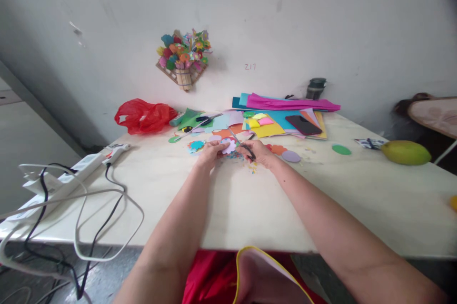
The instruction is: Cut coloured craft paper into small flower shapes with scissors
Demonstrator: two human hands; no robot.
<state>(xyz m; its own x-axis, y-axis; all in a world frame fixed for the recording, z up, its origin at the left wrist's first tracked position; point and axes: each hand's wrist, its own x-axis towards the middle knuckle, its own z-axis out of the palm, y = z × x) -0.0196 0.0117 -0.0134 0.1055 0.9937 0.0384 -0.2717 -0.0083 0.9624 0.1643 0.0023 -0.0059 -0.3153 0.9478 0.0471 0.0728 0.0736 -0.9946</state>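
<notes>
Between the fingers of my left hand (212, 152) is a pale lilac paper flower (228, 146) with a scalloped edge. My right hand (260, 152) grips a pair of scissors (237, 139) by the dark handles, its blades pointing up and left beside the flower. Tiny coloured paper scraps (253, 169) lie on the table under both hands. A blue paper flower (197, 145) rests just left of my left hand. To the right of my right hand are an orange paper flower (278, 150) and a lilac paper oval (291, 156).
Coloured sheets (271, 131), a phone (303, 125) and a second pair of scissors (204, 120) lie at the back. A red plastic bag (143, 116) is back left. Power strips (78, 171) with looping cables occupy the left; a green-yellow fruit (406, 152) sits right.
</notes>
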